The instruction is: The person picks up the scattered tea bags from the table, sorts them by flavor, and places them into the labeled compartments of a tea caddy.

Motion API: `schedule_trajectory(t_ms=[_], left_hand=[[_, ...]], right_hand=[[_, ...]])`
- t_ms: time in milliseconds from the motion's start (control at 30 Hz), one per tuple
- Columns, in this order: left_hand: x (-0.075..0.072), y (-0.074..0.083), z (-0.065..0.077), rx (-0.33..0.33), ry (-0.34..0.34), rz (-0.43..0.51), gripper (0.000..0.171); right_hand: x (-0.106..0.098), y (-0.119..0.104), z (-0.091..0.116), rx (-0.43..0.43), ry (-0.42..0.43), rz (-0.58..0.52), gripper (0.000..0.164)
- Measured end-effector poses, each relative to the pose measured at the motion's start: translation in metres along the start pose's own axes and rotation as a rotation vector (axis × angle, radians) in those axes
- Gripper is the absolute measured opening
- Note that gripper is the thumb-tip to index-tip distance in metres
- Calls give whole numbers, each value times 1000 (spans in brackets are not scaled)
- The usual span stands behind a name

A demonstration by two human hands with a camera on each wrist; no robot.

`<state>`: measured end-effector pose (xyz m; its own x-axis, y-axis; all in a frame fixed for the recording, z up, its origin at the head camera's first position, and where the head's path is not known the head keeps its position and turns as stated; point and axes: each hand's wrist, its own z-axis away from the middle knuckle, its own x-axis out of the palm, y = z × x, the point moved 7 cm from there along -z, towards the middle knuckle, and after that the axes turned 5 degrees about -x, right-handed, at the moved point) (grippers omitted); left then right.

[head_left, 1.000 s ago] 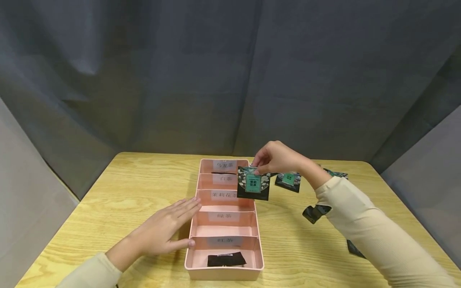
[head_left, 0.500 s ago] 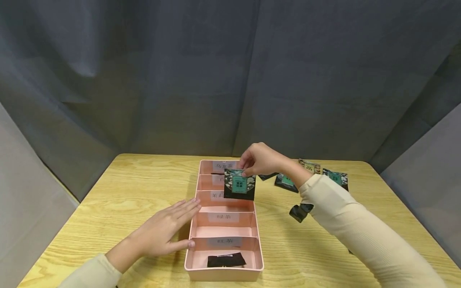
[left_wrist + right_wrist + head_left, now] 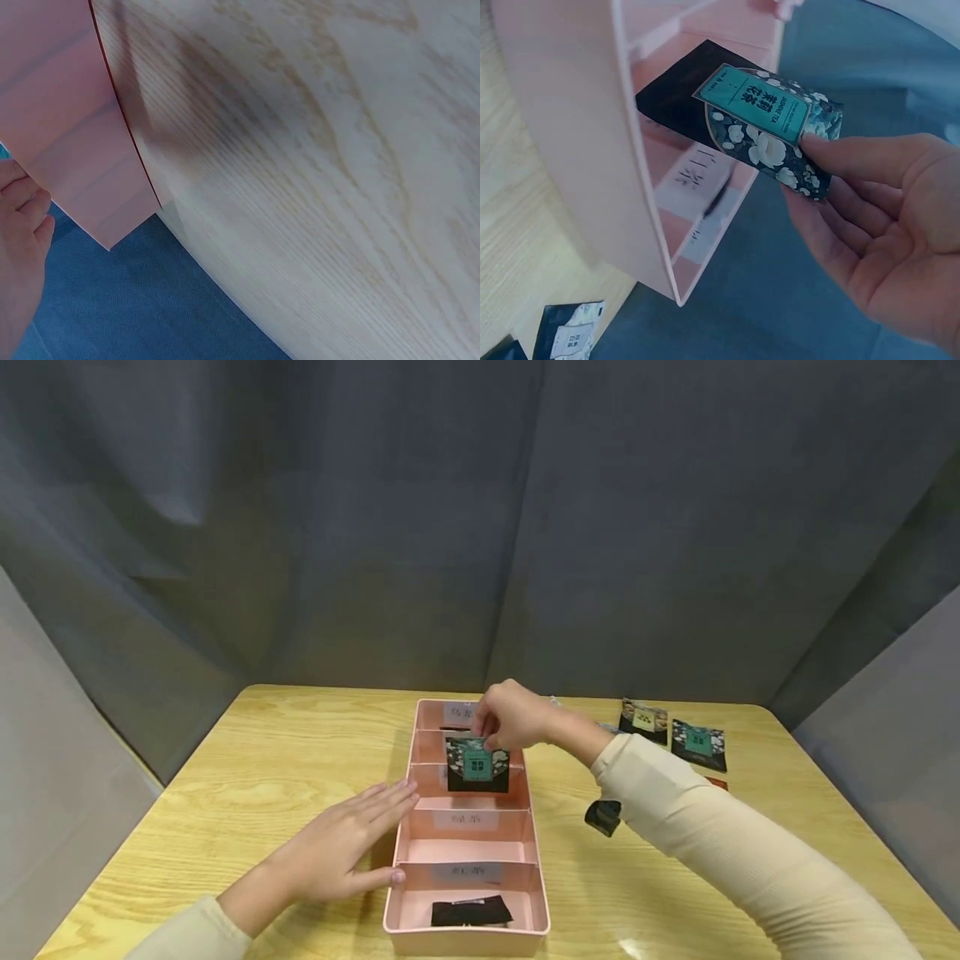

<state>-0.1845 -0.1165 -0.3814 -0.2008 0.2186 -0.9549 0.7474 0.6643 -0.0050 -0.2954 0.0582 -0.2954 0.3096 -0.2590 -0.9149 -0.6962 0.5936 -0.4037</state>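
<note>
My right hand (image 3: 513, 718) pinches the top edge of a jasmine tea sachet (image 3: 477, 766) between thumb and fingers. The sachet is black with white flowers and a green label, and in the right wrist view the tea sachet (image 3: 754, 105) hangs tilted at the mouth of a pink divided box (image 3: 465, 943). In the head view it hangs over the third compartment from the front. My left hand (image 3: 341, 843) rests against the box's left side, fingers straight, thumb near the front compartment. A dark sachet (image 3: 471, 911) lies in that front compartment. Another dark edge (image 3: 453, 728) shows in the farthest one.
On the table right of the box lie a yellow-labelled sachet (image 3: 643, 720) and a green-labelled sachet (image 3: 698, 741). A red edge (image 3: 717, 783) peeks out by the right sleeve, which hides part of the table. A dark curtain (image 3: 375, 527) stands behind the table.
My right hand has carried the jasmine tea sachet left and slightly down, from the box's right side to over the third compartment. My left hand has stayed in place.
</note>
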Motion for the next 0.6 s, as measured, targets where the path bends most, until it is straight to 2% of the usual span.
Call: schedule_trajectory(t_ms=[167, 333, 467, 600], left_hand=[[0, 1, -1, 8, -4, 13, 82], [-1, 0, -2, 10, 2, 6, 83], [-1, 0, -2, 13, 9, 8, 83], [-1, 0, -1, 12, 8, 13, 82]], right_hand=[[13, -4, -3, -1, -8, 60, 12], [24, -9, -5, -52, 23, 146, 12], [39, -12, -2, -91, 39, 207, 14], [46, -13, 3, -80, 63, 258, 15]])
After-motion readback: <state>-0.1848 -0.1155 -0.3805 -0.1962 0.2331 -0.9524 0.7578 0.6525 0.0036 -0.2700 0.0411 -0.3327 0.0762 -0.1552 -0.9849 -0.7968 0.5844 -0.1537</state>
